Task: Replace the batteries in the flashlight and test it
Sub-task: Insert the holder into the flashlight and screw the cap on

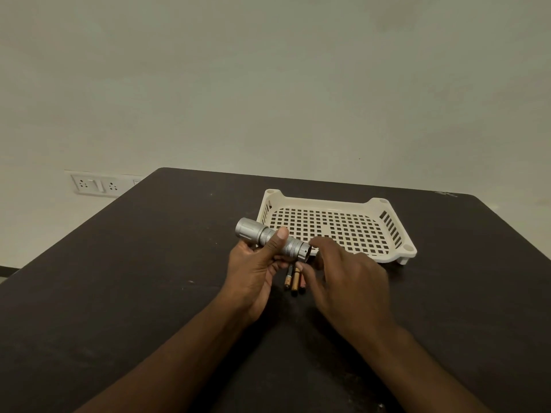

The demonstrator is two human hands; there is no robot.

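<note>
The left hand (pixel 256 269) pinched the flashlight (pixel 272 239), open tail turned right for loading, while the right hand (pixel 343 272), fingers loosely curled, reached toward the batteries (pixel 294 280) on the desk (pixel 149 263)

You have a flashlight (pixel 272 240) of silvery metal — a satin sheen, with knurled bands round its barrel and a fluted head at the left end. The batteries (pixel 294 280) on the worktop (pixel 134 278) wear glossy copper-and-black wrappers. That worktop is dark and matt, scuffed and speckled with pale marks. Farther off, the tray (pixel 334 204) is cream plastic — smooth, faintly shiny, its floor pierced in a grid. The wall (pixel 268 84) behind looks matt and painted, the socket plate (pixel 97 183) white plastic.
</note>
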